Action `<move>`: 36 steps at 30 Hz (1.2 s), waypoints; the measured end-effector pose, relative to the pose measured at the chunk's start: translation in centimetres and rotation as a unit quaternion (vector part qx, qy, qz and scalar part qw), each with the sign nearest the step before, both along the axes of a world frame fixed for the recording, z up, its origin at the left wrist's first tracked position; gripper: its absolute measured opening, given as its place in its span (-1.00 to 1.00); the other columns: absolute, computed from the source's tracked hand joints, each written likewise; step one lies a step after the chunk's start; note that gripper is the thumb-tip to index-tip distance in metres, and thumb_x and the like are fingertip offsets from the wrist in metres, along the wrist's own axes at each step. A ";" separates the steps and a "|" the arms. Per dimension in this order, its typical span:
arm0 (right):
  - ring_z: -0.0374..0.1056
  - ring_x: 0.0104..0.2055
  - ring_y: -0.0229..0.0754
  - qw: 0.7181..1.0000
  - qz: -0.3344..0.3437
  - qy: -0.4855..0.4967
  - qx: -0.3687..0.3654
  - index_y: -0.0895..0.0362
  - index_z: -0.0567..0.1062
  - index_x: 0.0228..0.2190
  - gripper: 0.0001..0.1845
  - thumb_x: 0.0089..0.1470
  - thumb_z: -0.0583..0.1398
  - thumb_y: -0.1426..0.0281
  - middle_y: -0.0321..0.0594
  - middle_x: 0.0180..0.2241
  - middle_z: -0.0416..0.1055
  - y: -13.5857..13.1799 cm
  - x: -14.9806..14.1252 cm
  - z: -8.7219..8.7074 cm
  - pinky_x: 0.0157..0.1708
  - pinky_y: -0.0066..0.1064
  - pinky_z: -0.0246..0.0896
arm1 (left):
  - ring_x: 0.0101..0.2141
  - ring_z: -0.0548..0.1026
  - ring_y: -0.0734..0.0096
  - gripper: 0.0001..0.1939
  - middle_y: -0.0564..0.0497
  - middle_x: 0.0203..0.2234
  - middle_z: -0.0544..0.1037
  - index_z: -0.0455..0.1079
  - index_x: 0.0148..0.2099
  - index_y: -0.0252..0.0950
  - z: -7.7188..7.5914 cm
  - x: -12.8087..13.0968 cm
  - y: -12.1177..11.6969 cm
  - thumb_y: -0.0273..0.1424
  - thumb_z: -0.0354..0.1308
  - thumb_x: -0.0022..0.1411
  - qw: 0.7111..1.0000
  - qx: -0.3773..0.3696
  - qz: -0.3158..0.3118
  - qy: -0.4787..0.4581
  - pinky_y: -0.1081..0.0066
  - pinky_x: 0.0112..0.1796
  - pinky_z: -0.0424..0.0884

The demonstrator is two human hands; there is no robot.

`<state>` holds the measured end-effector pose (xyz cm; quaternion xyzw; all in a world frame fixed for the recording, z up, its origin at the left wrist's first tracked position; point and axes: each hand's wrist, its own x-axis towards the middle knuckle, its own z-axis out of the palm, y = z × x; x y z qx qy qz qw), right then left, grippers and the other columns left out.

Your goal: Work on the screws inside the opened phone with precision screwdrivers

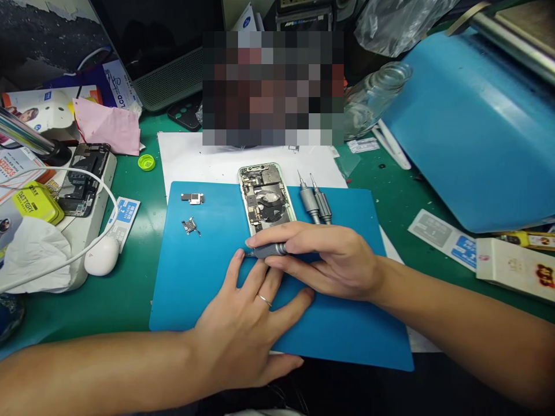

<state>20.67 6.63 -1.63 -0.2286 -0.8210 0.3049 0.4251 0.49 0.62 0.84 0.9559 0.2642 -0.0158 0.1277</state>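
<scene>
My right hand (329,254) is closed around a grey precision screwdriver (269,250), held nearly level with its tip to the left. My left hand (247,323), wearing a ring, lies with fingers spread over the blue mat (191,289). One of its fingertips meets the screwdriver's tip; whether anything small is between them, I cannot tell. Just beyond my hands lies an opened phone (266,199), its inner boards showing and its near end hidden. Two similar screwdrivers (315,199) rest to its right. Left of it are a small metal phone part (193,199) and a smaller silvery part (190,226).
White paper (182,156) lies under the mat. At left, another opened phone (84,179) sits on a white block, with a white cable (99,180) near it. A green cap (146,162), a glass jar (377,98) and a white box (511,266) stand around.
</scene>
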 end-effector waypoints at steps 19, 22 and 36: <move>0.62 -0.06 -0.13 0.999 -0.022 -0.010 0.027 0.05 0.33 -0.12 -0.74 0.24 0.25 0.56 -0.04 -0.11 0.64 0.3 0.3 0.2 -0.16 -0.34 0.65 | 0.41 0.01 -0.27 -0.13 -0.43 0.37 0.17 0.02 0.49 -0.20 0.1 -0.1 0.0 0.10 0.15 0.33 1.000 -0.016 0.009 0.003 -0.44 0.22 0.05; 0.63 -0.08 -0.13 0.999 -0.026 -0.005 0.033 0.05 0.34 -0.13 -0.76 0.25 0.24 0.55 -0.04 -0.12 0.65 0.3 0.2 0.2 -0.17 -0.34 0.65 | 0.42 -0.01 -0.26 -0.13 -0.42 0.38 0.15 0.02 0.49 -0.18 0.1 0.0 0.0 0.11 0.15 0.33 1.000 -0.023 0.014 0.005 -0.48 0.21 0.04; 0.67 -0.22 -0.12 0.995 -0.078 0.010 0.057 0.00 0.45 -0.18 -0.78 0.20 0.28 0.54 -0.21 -0.21 0.69 0.5 -0.1 1.1 -0.25 -0.42 0.65 | 0.43 -0.03 -0.26 -0.14 -0.44 0.43 0.05 0.05 0.48 -0.18 0.0 -0.1 -0.1 0.10 0.17 0.32 1.000 -0.024 0.012 -0.010 -0.48 0.22 0.01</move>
